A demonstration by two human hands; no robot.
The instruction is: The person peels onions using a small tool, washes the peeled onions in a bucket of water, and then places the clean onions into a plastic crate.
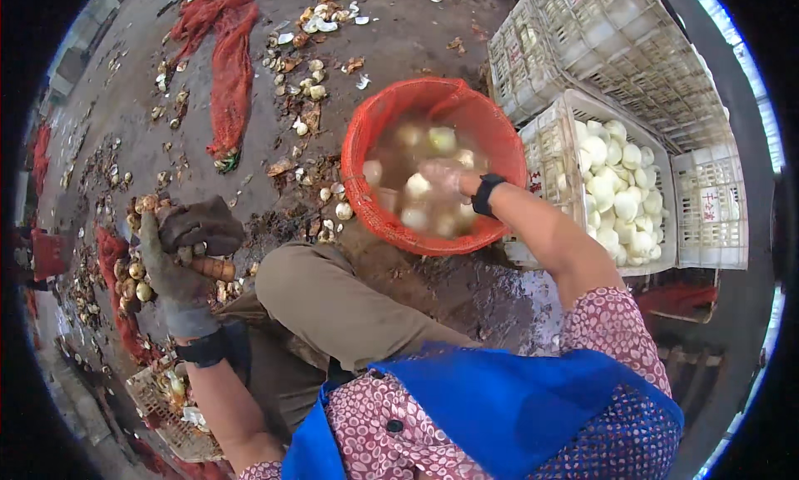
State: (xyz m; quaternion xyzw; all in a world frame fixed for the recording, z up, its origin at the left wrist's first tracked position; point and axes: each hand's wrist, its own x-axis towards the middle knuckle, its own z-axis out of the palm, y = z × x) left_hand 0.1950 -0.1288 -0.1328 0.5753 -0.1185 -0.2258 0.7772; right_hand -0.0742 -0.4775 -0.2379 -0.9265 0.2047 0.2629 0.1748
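My right hand (445, 178), bare with a dark band at the wrist, dips into murky water in a red tub (358, 189) lined with red mesh. Peeled onions (418, 185) float around it; the water blurs its fingers, and I cannot tell whether they grip one. My left hand (171, 268) wears a dirty grey glove and is low at the left, beside my bent knee. Its fingers close around a dark, crumpled, glove-like cloth (204, 226). Just under that cloth, a brown cylindrical piece like a wooden handle (214, 268) shows; its other end is hidden.
Right of the tub stands a white plastic crate (574, 114) full of peeled white onions (620, 193). More white crates (624, 43) are stacked behind it. Red net sacks (229, 80), onion skins and loose onions (137, 272) litter the wet floor. A pale basket (171, 417) is at lower left.
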